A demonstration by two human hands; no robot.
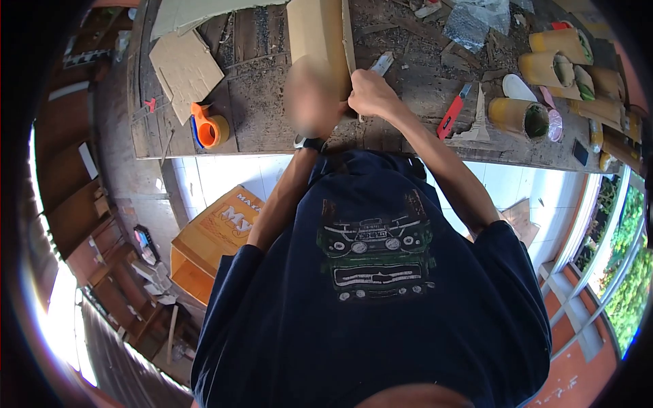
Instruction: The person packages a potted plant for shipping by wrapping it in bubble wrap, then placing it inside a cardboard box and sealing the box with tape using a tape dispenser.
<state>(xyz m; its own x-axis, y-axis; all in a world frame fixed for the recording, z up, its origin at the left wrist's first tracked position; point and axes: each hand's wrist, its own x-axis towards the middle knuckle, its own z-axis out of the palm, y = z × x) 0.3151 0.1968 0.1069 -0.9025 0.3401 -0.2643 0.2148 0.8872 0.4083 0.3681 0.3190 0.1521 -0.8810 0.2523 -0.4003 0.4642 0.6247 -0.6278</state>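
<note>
A long piece of brown cardboard [316, 34], with folded sides, lies lengthwise on the wooden table [258, 88]. My left hand [311, 95] is at its near end; a blur covers the hand and hides its fingers. My right hand [371, 94] is closed at the cardboard's right edge, fingers curled, and what they grip is too small to name. Just beyond the right hand lies a grey-white tool [383, 64]. A red-handled cutter [451, 117] rests farther right on the table.
An orange tape dispenser [213, 129] and a flat cardboard piece [185, 73] are on the left. Several cardboard tubes [510, 117] stand at the right, below bubble wrap [478, 24]. An open cardboard box [218, 234] is under the table's front edge.
</note>
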